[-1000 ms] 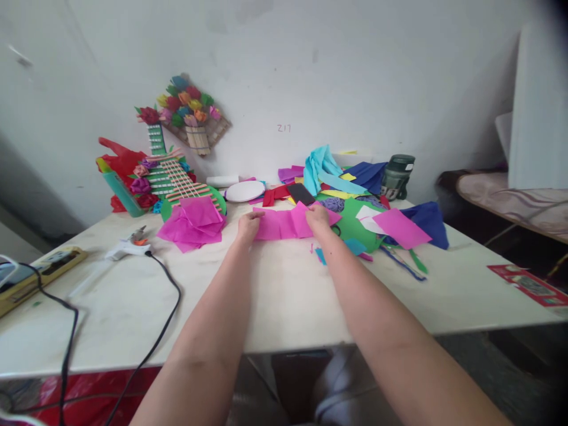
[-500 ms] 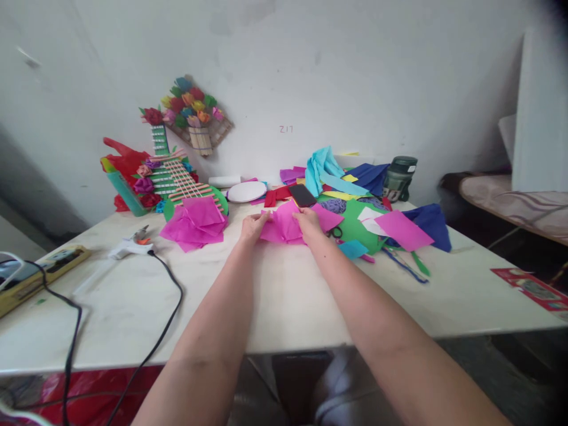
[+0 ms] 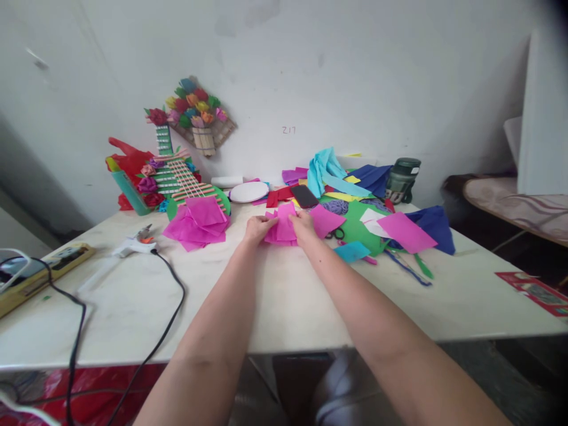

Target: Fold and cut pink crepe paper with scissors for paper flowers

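Both hands pinch a piece of pink crepe paper (image 3: 285, 226) just above the middle of the table. My left hand (image 3: 258, 228) grips its left edge, fingers closed. My right hand (image 3: 303, 226) is closed on the paper a little to the right, thumb on top. Folds run across the sheet between them. Another pink sheet (image 3: 328, 221) lies just right of my right hand, close to dark-handled scissors (image 3: 336, 234). A black phone (image 3: 304, 196) rests behind the hands. To the left, a stack of pink crepe paper (image 3: 196, 225) leans over a green flower-decorated stick craft (image 3: 190, 180).
A white glue gun (image 3: 135, 245) with a black cord and a power strip (image 3: 48, 272) lie at left. Coloured paper, a blue sheet (image 3: 430, 228) and a dark green bottle (image 3: 403, 180) fill the right. A white disc (image 3: 249, 191) sits at the back.
The pink paper between my hands now shows more upright, layered folds. Both hands keep hold of it, and the whole view has shifted slightly.
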Motion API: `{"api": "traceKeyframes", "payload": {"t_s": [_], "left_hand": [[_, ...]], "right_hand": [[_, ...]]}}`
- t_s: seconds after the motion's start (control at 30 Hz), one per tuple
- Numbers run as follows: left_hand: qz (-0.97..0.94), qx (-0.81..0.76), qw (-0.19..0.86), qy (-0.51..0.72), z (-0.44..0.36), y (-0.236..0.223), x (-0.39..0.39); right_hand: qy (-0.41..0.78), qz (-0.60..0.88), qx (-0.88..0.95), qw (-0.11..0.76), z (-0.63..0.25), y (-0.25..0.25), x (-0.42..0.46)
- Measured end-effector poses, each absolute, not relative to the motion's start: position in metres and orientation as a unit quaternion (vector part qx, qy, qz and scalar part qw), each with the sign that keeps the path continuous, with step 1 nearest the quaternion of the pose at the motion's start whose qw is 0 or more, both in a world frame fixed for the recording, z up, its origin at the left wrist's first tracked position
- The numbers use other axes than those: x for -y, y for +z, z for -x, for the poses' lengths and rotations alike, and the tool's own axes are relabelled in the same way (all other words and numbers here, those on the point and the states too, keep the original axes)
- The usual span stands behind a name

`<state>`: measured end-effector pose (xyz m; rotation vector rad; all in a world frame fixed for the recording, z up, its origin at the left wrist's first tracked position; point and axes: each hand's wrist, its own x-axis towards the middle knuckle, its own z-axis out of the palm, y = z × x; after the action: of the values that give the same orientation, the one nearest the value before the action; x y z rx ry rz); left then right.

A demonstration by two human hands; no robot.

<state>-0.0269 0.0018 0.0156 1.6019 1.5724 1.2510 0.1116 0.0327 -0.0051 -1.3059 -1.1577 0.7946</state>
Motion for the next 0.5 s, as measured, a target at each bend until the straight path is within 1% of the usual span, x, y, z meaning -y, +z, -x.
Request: {"api": "traceKeyframes", "payload": {"t_s": [0.1, 0.23, 0.33, 0.5], "left_hand": [[-0.589, -0.577, 0.294, 0.483, 0.028, 0.010, -0.006], [-0.587, -0.567, 0.280, 0.506, 0.030, 0.008, -0.010], [-0.589, -0.555, 0.284, 0.514, 0.032, 0.008, -0.012], [-0.590, -0.532, 0.321, 0.516, 0.037, 0.004, -0.013]], "right_hand": [[0.346, 0.580, 0.499, 0.543, -0.110, -0.005, -0.031], [0.327, 0.611, 0.515, 0.504, -0.112, -0.006, -0.032], [0.302, 0.626, 0.525, 0.491, -0.115, -0.007, -0.034], [0.275, 0.622, 0.550, 0.485, -0.120, -0.011, -0.033]]}}
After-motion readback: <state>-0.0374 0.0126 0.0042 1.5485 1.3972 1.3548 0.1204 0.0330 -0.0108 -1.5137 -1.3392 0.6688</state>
